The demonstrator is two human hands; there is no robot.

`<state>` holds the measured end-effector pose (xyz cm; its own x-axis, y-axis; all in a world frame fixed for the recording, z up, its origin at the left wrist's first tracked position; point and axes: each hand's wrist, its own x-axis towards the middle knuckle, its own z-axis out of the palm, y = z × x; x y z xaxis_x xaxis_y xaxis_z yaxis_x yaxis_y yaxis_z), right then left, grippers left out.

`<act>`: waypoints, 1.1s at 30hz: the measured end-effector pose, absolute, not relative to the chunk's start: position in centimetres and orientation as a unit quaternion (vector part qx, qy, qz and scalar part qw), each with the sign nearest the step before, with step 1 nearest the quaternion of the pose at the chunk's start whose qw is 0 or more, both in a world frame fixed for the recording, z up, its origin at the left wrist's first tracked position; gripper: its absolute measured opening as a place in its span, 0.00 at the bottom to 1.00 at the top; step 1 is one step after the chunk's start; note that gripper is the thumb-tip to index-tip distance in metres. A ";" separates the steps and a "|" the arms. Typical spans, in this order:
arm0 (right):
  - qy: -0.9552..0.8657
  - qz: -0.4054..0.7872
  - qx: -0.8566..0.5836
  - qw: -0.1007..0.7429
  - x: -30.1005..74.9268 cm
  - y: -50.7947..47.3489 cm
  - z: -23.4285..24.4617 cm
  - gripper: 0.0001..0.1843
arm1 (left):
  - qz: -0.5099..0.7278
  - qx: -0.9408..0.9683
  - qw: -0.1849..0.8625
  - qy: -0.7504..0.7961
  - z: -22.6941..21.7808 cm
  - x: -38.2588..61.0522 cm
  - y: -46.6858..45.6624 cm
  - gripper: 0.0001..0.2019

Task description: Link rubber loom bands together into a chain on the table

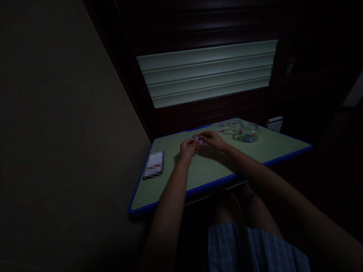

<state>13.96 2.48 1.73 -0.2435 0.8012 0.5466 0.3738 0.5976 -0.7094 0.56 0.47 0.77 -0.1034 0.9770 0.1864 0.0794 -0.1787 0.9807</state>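
Note:
Both hands meet over the middle of the table, their fingertips pinched around a small pink thing [200, 142] with pale greenish bits. Its kind is too small and dark to make out. My left hand [186, 149] is closed on its left side. From the right and slightly above, my right hand [213, 139] pinches it, fingers bent down. A clear round container [251, 129] with several small colourful pieces [247, 137] in it stands to the right of my right hand. Beside it, toward the back, are a clear round piece [235, 123] and small pinkish items [223, 124].
The pale green tabletop [210, 173] has a blue edge [211, 186] close to my lap. A flat phone-like object [154, 164], its face blurred out, lies at the left. A wall [70, 132] runs along the left, and dark panelling [204, 113] stands behind the table.

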 end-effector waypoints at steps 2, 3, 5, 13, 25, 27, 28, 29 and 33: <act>-0.753 0.239 -0.389 0.473 13.9 2.4 1.7 0.15 | 0.551 0.537 0.408 0.491 0.7 0.5 0.5 0.10; -0.753 0.243 -0.387 0.474 13.9 2.4 1.6 0.14 | 0.551 0.539 0.409 0.488 0.7 0.5 0.5 0.10; -0.753 0.243 -0.382 0.478 13.9 2.4 1.6 0.13 | 0.551 0.540 0.410 0.487 0.7 0.5 0.5 0.11; -0.743 0.284 -0.359 0.489 14.1 2.8 1.5 0.13 | 0.557 0.536 0.406 0.488 0.5 0.4 0.7 0.14; -0.716 0.310 -0.362 0.509 13.7 2.6 1.5 0.10 | 0.562 0.536 0.381 0.501 0.6 0.2 0.8 0.10; -0.714 0.312 -0.363 0.510 13.7 2.6 1.5 0.10 | 0.567 0.537 0.371 0.503 0.6 0.2 0.8 0.10; -0.713 0.315 -0.363 0.511 13.7 2.6 1.5 0.10 | 0.569 0.538 0.366 0.504 0.7 0.2 0.8 0.09; -0.711 0.317 -0.364 0.512 13.6 2.7 1.4 0.10 | 0.570 0.538 0.361 0.505 0.7 0.2 0.8 0.09; -0.709 0.307 -0.370 0.515 13.6 2.9 1.3 0.10 | 0.566 0.542 0.356 0.509 0.6 0.2 0.9 0.10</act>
<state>13.59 2.91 1.25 -0.1948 0.8419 0.5033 0.2080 0.5369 -0.8176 0.18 0.87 0.61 -0.1598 0.9547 0.2511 0.1482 -0.2283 0.9623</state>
